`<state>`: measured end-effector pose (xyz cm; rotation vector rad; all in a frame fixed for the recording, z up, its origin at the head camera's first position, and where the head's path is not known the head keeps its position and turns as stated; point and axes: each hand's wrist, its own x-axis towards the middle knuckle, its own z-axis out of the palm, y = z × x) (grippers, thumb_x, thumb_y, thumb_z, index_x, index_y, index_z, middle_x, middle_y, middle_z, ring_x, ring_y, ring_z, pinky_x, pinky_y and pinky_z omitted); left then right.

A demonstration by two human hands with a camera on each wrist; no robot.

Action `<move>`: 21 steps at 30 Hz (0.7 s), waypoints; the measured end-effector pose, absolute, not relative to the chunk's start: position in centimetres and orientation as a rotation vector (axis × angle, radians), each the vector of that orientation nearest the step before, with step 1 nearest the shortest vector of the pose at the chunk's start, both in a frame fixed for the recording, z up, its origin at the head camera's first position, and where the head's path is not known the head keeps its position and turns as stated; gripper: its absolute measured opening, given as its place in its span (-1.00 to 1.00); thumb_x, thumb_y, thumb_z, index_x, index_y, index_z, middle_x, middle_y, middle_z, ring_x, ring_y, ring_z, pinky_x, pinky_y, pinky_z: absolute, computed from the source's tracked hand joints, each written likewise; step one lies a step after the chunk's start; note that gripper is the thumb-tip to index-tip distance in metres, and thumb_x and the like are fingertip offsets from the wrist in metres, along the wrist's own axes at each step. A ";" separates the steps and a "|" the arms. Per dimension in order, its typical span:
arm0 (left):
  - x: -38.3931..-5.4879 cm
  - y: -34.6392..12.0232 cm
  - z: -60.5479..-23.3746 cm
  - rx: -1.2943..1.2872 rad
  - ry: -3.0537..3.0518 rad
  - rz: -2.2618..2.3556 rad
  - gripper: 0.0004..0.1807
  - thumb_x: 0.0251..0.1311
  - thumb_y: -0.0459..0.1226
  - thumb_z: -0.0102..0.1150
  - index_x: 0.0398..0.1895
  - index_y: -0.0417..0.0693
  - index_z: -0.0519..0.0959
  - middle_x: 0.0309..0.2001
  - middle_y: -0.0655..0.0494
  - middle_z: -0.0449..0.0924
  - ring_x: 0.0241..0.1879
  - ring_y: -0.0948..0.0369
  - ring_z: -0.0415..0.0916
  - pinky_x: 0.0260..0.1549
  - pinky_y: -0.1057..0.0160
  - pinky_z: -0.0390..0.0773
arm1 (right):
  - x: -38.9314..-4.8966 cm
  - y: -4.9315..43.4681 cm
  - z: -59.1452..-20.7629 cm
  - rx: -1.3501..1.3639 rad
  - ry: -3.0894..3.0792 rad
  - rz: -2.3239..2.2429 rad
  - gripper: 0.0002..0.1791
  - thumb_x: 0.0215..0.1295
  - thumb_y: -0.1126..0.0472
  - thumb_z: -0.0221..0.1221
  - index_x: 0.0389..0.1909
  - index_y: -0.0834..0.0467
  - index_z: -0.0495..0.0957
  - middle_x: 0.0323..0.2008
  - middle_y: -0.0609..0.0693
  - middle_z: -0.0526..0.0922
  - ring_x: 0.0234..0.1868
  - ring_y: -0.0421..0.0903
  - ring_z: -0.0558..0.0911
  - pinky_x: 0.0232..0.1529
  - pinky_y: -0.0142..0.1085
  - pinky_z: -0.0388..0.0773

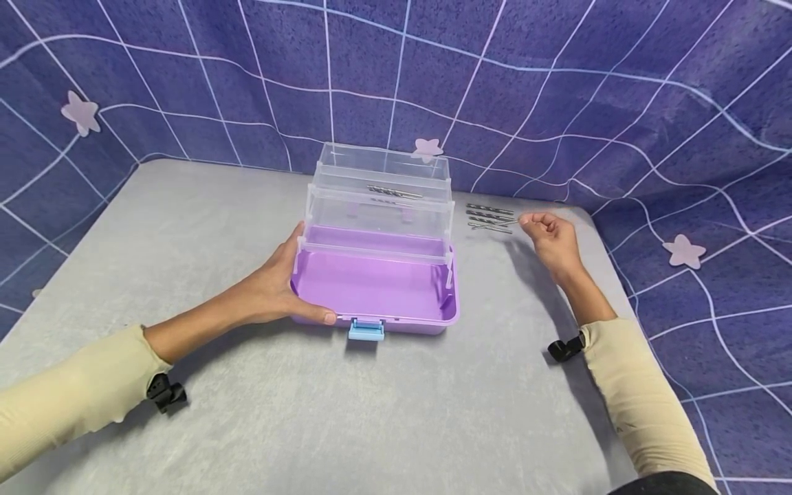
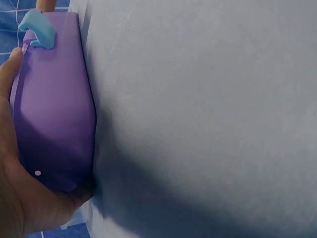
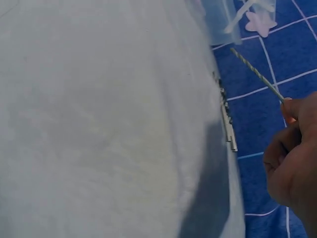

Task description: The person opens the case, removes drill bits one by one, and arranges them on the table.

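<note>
A purple toolbox (image 1: 377, 282) with a light blue latch (image 1: 366, 330) stands lidless-looking and opened out, its clear tiered trays (image 1: 377, 216) raised behind the base. My left hand (image 1: 269, 285) grips its left front corner, thumb along the front rim, fingers round the left side. Several drill bits (image 1: 394, 192) lie in a clear tray. To the right of the box, my right hand (image 1: 552, 242) pinches a thin drill bit (image 3: 257, 73) by its shank, fluted end pointing left toward the box. Beneath it, more drill bits (image 1: 489, 208) lie side by side on the table.
The grey tabletop (image 1: 396, 412) runs up to a blue gridded cloth (image 1: 247, 89) with pale stars at the back and right. A black wrist camera (image 1: 166, 393) sits on the left sleeve, another camera (image 1: 566, 348) on the right.
</note>
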<state>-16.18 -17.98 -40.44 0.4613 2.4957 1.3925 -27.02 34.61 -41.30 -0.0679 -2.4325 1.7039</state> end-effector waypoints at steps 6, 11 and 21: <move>-16.3 -18.1 -40.5 0.444 2.488 1.388 0.95 -0.28 0.03 0.98 0.86 0.42 -0.56 0.83 -0.25 -0.12 0.65 -0.22 0.26 0.67 -0.52 0.19 | -27.2 34.1 -42.2 -0.073 -2.469 1.655 -0.69 0.67 0.17 0.26 0.11 0.38 0.68 -0.58 -0.40 0.39 -0.54 -0.43 0.30 -0.53 -0.54 0.19; -16.4 -18.0 -40.5 0.449 2.480 1.402 0.95 -0.30 0.02 0.99 0.87 0.44 -0.54 0.82 -0.24 -0.08 0.64 -0.21 0.28 0.67 -0.52 0.18 | -27.1 33.5 -42.6 -0.118 -2.432 1.670 -0.68 0.67 0.14 0.29 0.06 0.37 0.70 -0.56 -0.38 0.42 -0.54 -0.42 0.32 -0.54 -0.55 0.22; -16.3 -18.0 -40.4 0.467 2.480 1.411 0.95 -0.30 0.02 0.99 0.88 0.39 -0.51 0.79 -0.20 0.03 0.61 -0.17 0.32 0.68 -0.51 0.17 | -27.0 35.2 -43.0 -0.099 -2.712 1.403 -0.67 0.67 0.14 0.28 0.11 0.36 0.74 -0.63 -0.37 0.29 -0.60 -0.39 0.22 -0.59 -0.46 0.14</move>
